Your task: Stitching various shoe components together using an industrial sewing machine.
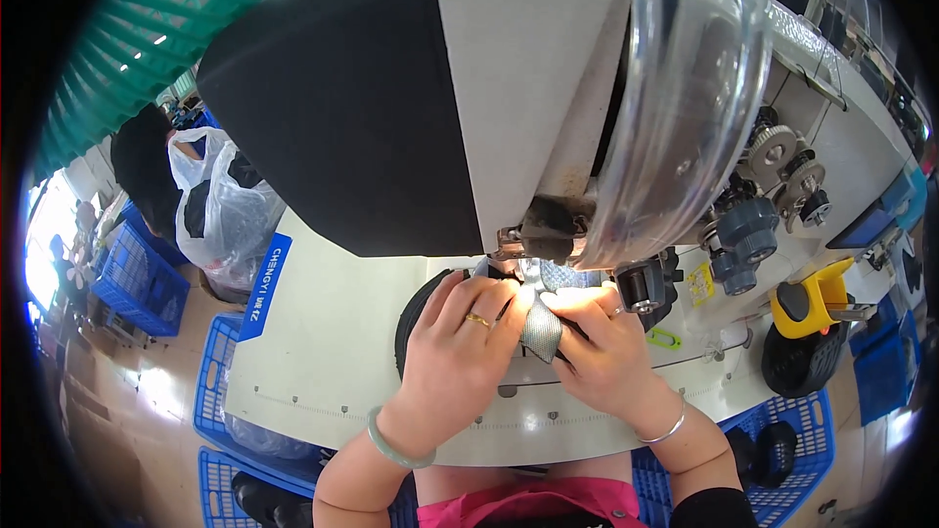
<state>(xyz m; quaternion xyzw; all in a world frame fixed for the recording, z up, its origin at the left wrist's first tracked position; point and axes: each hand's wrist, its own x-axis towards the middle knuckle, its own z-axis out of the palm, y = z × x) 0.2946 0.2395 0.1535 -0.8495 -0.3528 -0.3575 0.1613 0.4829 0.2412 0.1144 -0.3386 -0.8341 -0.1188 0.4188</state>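
Under the head of a sewing machine (533, 68), a grey woven strip of fabric (541, 330) lies in the lit needle area. My left hand (460, 357) presses with bent fingers at the strip's left side, fingertips close to the presser foot (528, 269). On the strip's right edge, my right hand (606, 347) pinches with thumb and forefinger. A black curved piece (407, 318) shows partly from behind my left hand; its kind is hidden. Bluish textured material (572, 275) sits just behind the strip, between my hands.
A pale work table (323, 332) surrounds the machine. Blue crates (210, 372) stand at both sides below it. A yellow holder (827, 298) and black shoe-like part (804, 357) are at the right. A white plastic bag (220, 215) and green ribbed hose (166, 29) are left.
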